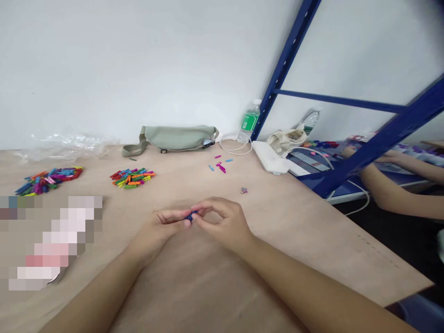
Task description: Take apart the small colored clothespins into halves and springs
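Observation:
My left hand (166, 224) and my right hand (222, 221) meet above the middle of the table, pinching a small dark blue clothespin (190, 216) between their fingertips. The fingers cover most of it, so I cannot tell whether it is whole. Just beyond my right hand lies a little heap of metal springs (244, 190). Farther back are several loose magenta and light blue clothespin pieces (221, 167). Two piles of colourful mini clothespins sit to the left: a nearer-to-centre pile (132, 178) and a far-left pile (48, 180).
A grey-green waist bag (180, 138) rests against the wall near crumpled clear plastic (69, 143). Back right stand a water bottle (249, 121), a white box (270, 157) and a blue metal frame (282, 69). Beyond it, another person's arms (391, 185) reach over a neighbouring table.

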A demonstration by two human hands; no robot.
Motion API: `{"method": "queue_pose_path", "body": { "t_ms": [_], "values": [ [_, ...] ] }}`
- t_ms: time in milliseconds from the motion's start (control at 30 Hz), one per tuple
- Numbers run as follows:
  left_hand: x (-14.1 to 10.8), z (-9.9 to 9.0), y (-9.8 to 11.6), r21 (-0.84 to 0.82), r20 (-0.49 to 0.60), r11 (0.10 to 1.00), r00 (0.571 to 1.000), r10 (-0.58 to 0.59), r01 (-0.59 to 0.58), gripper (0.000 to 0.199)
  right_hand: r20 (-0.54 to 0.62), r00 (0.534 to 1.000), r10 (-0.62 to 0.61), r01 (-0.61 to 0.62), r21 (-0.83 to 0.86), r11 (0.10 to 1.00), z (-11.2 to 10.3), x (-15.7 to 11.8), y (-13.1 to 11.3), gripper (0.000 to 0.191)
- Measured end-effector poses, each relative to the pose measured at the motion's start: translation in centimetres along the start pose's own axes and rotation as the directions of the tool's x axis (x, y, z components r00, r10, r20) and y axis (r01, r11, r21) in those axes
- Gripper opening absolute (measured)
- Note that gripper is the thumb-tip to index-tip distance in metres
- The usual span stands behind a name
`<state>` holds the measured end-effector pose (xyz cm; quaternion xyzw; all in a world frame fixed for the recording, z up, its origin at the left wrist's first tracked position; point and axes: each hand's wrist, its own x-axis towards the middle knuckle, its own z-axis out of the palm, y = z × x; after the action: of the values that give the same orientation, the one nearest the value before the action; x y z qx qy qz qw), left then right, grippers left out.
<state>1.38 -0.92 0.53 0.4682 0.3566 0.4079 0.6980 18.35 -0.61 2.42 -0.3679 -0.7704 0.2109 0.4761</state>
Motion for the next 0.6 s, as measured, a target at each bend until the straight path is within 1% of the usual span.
{"method": "queue_pose_path", "body": {
  "t_ms": [67,167,333,400,467,600],
  "values": [
    [-0.10,0.35,0.15,0.025,-0.001,1.000,1.000,0.018,-0.018,0.027,-0.006,1.000,0.017,-0.017,-0.007,1.000,0.04,0.01,-0.03,0.011],
    [-0.18,0.64,0.15,0.068,-0.042,0.996,0.997,0.057,-0.054,0.026,-0.001,0.999,0.036,-0.036,0.004,0.999,0.12,0.00,0.03,0.011],
    [-0.12,0.60,-0.16,0.200,-0.098,0.975,0.988,0.122,-0.100,0.017,0.028,0.996,0.079,-0.079,0.002,0.997,0.21,0.03,0.22,0.010],
    [-0.07,0.57,-0.31,0.190,-0.124,0.977,0.985,0.124,-0.099,0.017,0.035,0.995,0.092,-0.092,-0.006,0.996,0.22,0.06,0.29,0.010],
    [-0.05,0.57,-0.42,0.143,-0.137,0.986,0.984,0.109,-0.090,0.020,0.035,0.995,0.093,-0.092,-0.016,0.996,0.23,0.10,0.35,0.010],
    [-0.03,0.65,-0.45,0.085,-0.130,0.993,0.987,0.094,-0.084,0.025,0.034,0.996,0.082,-0.081,-0.029,0.996,0.22,0.14,0.44,0.009]
  ]
}}
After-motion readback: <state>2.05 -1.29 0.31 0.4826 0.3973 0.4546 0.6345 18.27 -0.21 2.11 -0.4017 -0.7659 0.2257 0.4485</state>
